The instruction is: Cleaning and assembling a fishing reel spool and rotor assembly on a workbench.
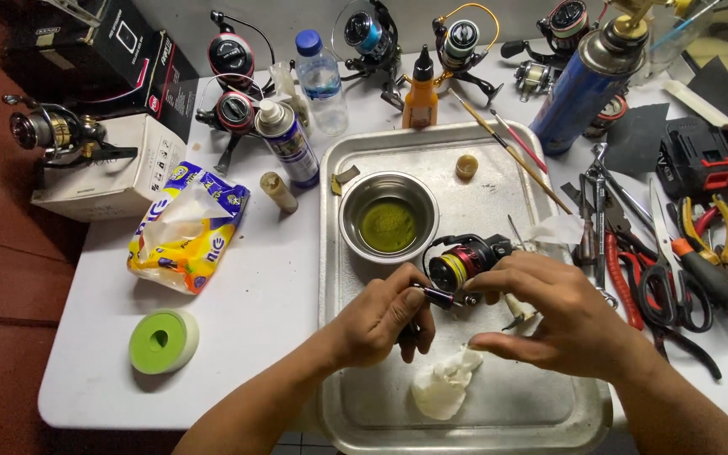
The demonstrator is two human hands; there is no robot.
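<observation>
A black and red fishing reel (463, 259) with a yellow-lined spool sits over the metal tray (499, 404). My right hand (554, 313) grips the reel from the right side. My left hand (385, 318) pinches a small dark metal part (437, 296) at the reel's lower left. A steel bowl (388, 217) with green liquid stands just behind the reel. A crumpled white tissue (444, 383) lies on the tray below my hands.
Several other reels line the table's back edge, with a water bottle (322, 80), an orange oil bottle (420, 94), a spray can (288, 143) and a blue gas canister (587, 84). Pliers and scissors (676, 270) lie at the right. A tissue pack (187, 227) and a green tape roll (162, 341) are left.
</observation>
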